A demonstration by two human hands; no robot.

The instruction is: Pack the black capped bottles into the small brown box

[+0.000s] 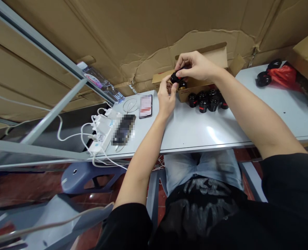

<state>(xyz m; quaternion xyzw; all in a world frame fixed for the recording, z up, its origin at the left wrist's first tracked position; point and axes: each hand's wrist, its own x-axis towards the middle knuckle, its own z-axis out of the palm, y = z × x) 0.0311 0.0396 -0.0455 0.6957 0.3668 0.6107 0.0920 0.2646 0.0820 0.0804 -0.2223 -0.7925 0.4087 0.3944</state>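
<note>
My left hand (167,98) and my right hand (195,66) meet above the table, both gripping a small black cylindrical part (175,77) by its ends. Its shape is partly hidden by my fingers. Just below my hands, an open cardboard box (187,93) stands on the white table (193,130). A dark part with a brass-coloured top (182,85) sits at the box's edge. Several black cylinders with red bands (203,101) stand in a group to the right of the box, close under my right forearm.
Left of my hands lie a phone (145,106), a second, blurred phone (124,129) and a white power strip (102,137) with tangled cables. A water bottle (100,81) lies at the back. A red plastic bag (282,75) and black round parts (263,79) sit far right. Cardboard (117,34) lines the wall.
</note>
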